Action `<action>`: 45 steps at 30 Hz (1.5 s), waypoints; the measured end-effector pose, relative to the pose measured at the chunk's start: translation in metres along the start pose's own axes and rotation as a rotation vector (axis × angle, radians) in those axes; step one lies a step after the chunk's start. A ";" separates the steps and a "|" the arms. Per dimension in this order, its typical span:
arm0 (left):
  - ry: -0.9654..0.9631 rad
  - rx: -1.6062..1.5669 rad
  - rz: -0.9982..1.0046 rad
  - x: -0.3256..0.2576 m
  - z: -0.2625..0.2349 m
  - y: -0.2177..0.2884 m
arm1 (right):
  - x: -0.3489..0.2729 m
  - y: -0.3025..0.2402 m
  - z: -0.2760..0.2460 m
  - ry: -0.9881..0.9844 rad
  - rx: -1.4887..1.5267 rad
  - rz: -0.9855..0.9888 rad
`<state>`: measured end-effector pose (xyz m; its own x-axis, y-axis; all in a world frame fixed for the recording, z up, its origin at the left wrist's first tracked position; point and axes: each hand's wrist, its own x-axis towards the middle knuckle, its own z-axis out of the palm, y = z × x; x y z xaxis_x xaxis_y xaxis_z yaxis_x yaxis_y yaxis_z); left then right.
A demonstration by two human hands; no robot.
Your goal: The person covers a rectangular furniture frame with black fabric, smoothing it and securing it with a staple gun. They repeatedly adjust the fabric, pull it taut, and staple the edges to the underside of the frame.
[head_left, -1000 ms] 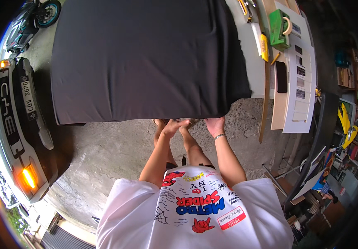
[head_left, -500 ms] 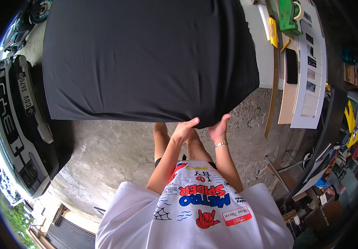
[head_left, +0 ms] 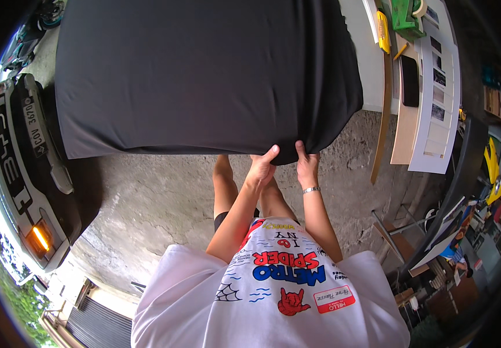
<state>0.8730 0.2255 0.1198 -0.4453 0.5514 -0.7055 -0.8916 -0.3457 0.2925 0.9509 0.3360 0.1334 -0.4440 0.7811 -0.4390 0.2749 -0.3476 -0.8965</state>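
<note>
A large sheet of black cloth (head_left: pixel 192 75) is spread over a table and hangs over its near edge. My left hand (head_left: pixel 263 167) grips the near edge of the cloth, thumb on top and fingers hidden underneath. Close to its right, my right hand (head_left: pixel 306 165) pinches the same edge, its thumb lying on the fabric and its fingers below. Between the two hands the cloth sags in a small fold, and creases run up from there. A metal watch or bracelet circles my right wrist.
Right of the cloth lie a yellow cutter (head_left: pixel 383 33), a black phone (head_left: pixel 410 81), a long wooden strip (head_left: pixel 382 127), a green tape dispenser (head_left: pixel 406 18) and a white sheet with small pictures (head_left: pixel 433 139). A parked vehicle (head_left: pixel 27 174) stands at left on the concrete floor (head_left: pixel 146 209).
Both hands have risen slightly in the view with the cloth's edge. My right thumb has come down onto the fabric. An orange light on the vehicle is now lit.
</note>
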 end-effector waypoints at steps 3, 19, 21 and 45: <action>0.011 0.276 0.094 0.005 -0.004 -0.001 | 0.001 0.000 0.000 -0.001 -0.091 -0.014; 0.091 0.815 0.261 0.023 0.008 0.002 | -0.001 0.012 -0.006 -0.007 -0.105 0.010; 0.093 0.821 0.200 0.030 -0.008 -0.004 | -0.001 0.019 -0.003 0.129 -0.136 -0.024; 0.712 0.701 0.340 -0.114 -0.261 0.238 | 0.004 0.002 0.008 -0.108 -0.015 0.031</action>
<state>0.7336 -0.1175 0.1014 -0.7324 -0.1433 -0.6656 -0.6780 0.2434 0.6936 0.9431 0.3345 0.1297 -0.5241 0.7097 -0.4708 0.3022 -0.3619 -0.8819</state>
